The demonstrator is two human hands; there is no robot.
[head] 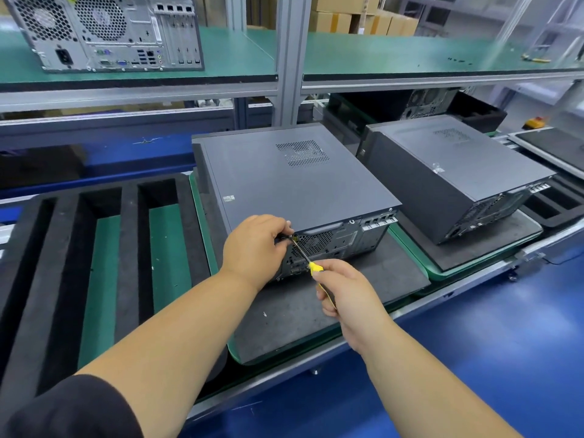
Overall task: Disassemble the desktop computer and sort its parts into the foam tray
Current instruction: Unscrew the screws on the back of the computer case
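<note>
A dark grey desktop computer [278,178] lies on its side on a grey mat [300,308], rear panel facing me. My right hand [344,289] grips a yellow-handled screwdriver [308,259] whose tip meets the rear panel's upper left corner. My left hand [256,245] curls round that corner, fingers pinching at the screwdriver tip; what they pinch is hidden. The black foam tray [129,248] with long slots sits to the left of the computer.
A second dark computer [448,175] lies on a mat to the right. A silver tower [104,33] stands on the green upper shelf [410,55]. More foam trays [550,210] sit at far right. Blue floor [505,343] lies below the bench edge.
</note>
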